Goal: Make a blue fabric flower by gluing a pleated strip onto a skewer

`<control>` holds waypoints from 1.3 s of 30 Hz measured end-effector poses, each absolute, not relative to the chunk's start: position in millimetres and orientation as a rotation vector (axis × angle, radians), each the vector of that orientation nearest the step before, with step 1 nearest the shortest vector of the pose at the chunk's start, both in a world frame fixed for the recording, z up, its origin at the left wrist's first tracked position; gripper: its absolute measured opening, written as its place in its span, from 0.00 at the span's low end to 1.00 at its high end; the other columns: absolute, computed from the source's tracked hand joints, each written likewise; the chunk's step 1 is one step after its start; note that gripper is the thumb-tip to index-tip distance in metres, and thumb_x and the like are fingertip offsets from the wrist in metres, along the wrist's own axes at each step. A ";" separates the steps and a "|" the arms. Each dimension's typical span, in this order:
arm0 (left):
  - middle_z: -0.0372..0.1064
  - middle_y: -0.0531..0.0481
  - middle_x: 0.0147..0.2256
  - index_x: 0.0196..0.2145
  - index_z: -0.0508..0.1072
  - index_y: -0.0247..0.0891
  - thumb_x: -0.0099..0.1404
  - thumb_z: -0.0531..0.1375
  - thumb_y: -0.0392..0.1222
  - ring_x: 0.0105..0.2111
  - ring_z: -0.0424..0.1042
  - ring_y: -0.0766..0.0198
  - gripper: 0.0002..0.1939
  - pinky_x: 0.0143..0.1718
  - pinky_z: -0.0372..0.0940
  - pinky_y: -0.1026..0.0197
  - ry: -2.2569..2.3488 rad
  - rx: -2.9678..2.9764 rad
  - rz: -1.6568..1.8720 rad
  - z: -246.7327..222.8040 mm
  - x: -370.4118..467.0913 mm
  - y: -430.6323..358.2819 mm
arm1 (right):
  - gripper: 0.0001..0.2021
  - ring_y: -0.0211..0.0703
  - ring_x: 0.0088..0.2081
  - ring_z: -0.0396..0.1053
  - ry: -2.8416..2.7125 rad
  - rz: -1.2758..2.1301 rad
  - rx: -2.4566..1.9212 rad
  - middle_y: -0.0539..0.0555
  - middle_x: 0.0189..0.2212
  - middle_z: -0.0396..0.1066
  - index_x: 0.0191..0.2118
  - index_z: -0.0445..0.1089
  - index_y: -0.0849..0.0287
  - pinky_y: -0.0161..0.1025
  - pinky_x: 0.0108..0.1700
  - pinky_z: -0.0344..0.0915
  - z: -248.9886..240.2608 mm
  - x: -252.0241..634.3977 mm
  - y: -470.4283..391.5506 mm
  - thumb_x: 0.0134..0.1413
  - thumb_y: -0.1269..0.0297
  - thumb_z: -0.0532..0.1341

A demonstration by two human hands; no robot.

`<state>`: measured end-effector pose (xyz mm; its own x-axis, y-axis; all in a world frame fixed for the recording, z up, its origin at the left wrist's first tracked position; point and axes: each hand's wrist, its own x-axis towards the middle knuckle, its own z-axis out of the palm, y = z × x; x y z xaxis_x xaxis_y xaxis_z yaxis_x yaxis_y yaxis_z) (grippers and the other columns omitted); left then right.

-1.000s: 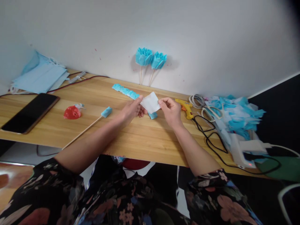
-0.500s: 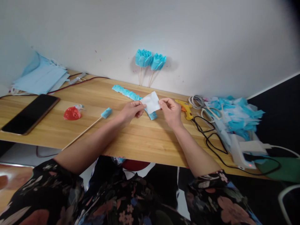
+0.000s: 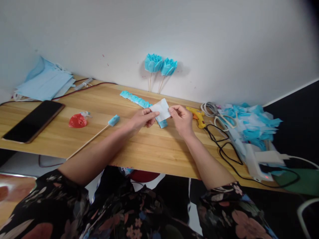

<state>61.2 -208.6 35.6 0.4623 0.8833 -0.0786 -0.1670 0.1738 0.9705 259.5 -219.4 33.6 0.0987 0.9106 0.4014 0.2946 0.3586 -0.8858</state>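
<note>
Between my two hands is a small white square of thin fabric-like sheet (image 3: 161,109). My left hand (image 3: 146,119) pinches its left corner with thumb and forefinger, and my right hand (image 3: 181,117) pinches the right corner. Under and behind it a row of blue petal pieces (image 3: 136,99) lies slantwise on the wooden table (image 3: 149,149); its middle is partly hidden by my left hand and the square. Left of my forearm lies a wooden stick (image 3: 89,141) with a rolled blue piece (image 3: 114,120) on its end.
Two blue flowers on sticks (image 3: 153,63) lean against the wall. A yellow glue gun (image 3: 199,117), scissors (image 3: 225,122) and a heap of blue and white scraps (image 3: 256,121) are on the right, beside a power strip (image 3: 256,164). At left are face masks (image 3: 46,81), a phone (image 3: 33,121) and a red wrapper (image 3: 78,120).
My left thumb has slid slightly further right over the white square. Both hands keep their pinch, and the whole view has shifted a little.
</note>
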 end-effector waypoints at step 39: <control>0.81 0.38 0.34 0.37 0.78 0.33 0.66 0.58 0.71 0.32 0.78 0.58 0.33 0.37 0.67 0.58 0.696 0.987 0.696 32.1 58.7 -203.9 | 0.05 0.40 0.36 0.74 -1.595 0.560 -1.041 0.49 0.35 0.79 0.40 0.78 0.54 0.40 0.43 0.70 28.9 264.1 -219.9 0.60 0.62 0.65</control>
